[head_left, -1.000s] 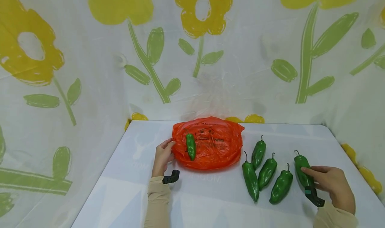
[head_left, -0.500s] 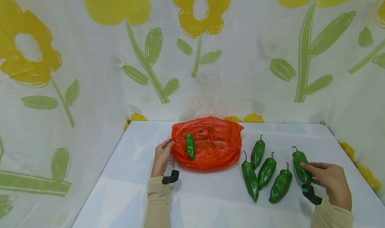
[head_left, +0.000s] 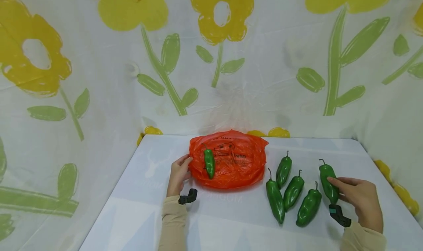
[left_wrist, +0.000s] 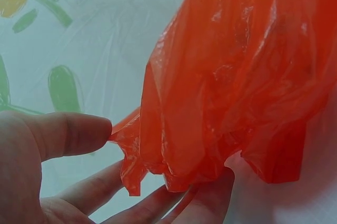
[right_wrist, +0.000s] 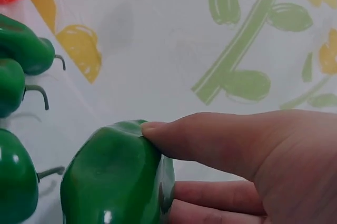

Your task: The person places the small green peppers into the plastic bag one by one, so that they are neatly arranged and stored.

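My left hand (head_left: pixel 179 173) holds the left edge of a red plastic bag (head_left: pixel 242 172), thumb at the rim and fingers underneath in the left wrist view. The bag lies crumpled with dark print on top. One green pepper (head_left: pixel 209 163) rests on its left part. Over at the right, my right hand (head_left: pixel 361 199) grips another green pepper (head_left: pixel 329 183) between thumb and fingers, stem pointing away from me. The right wrist view shows this pepper (right_wrist: pixel 113 174) close up, with the thumb pressed on its side.
Between the bag and my right hand lie several more green peppers (head_left: pixel 275 200) on the white table (head_left: pixel 132 214). A white curtain (head_left: pixel 264 78) printed with yellow flowers hangs behind the table and at both sides.
My right hand has shifted a little to the left and away from me with the pepper in its grip. The left hand and the bag have stayed put.
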A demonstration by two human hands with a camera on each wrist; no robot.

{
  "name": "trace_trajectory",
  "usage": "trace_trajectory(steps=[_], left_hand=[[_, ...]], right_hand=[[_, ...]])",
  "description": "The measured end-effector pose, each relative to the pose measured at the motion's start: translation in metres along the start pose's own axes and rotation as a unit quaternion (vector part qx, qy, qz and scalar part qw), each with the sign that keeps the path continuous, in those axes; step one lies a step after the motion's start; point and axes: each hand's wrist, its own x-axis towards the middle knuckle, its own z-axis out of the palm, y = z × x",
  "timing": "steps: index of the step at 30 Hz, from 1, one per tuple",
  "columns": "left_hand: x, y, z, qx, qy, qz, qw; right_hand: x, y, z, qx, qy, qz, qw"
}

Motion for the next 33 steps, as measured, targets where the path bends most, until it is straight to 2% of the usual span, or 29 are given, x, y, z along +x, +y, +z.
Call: trace_trajectory(steps=[14,33], left_hand=[[-0.003,-0.001,-0.001,-0.012,0.002,0.012,0.9999],[-0.002,0.0,-0.001,-0.008,0.005,0.006,0.9999]], right_hand=[[-0.007,-0.012,0.008,0.035,0.003,-0.014,0.999],[-0.015,-0.028,0.021,0.039,-0.005,-0.076,0.996]])
